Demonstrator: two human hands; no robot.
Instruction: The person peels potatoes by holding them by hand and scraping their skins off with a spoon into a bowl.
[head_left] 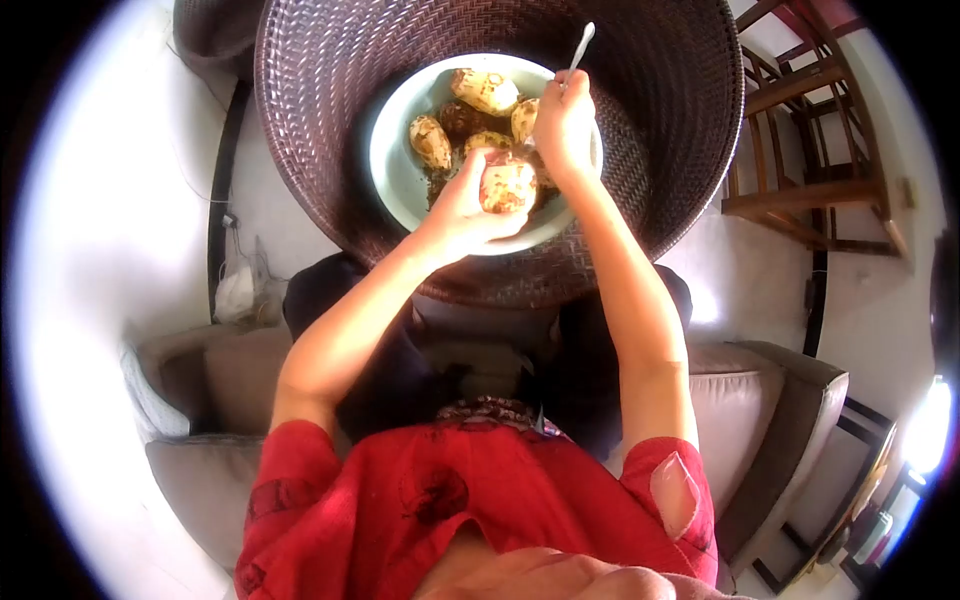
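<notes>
My left hand (465, 212) is wrapped round a partly peeled taro root (508, 188), pale with brown patches, held over the near side of a pale green bowl (388, 165). My right hand (565, 125) grips a thin metal spoon (583, 42) by the bowl's right side. The spoon's handle end sticks up past my fingers, while its lower end is hidden. Other roots lie in the bowl: a large scraped one (484, 90) at the back, a patchy one (430, 142) at the left, and a dark, brown-skinned one (461, 121) between them.
The bowl rests on a round, dark woven wicker table (660, 130) with a raised rim. Wooden chairs (800, 190) stand to the right. Beneath me is a brown sofa (735, 400). A white bag-like thing with cables (236, 290) lies on the floor at the left.
</notes>
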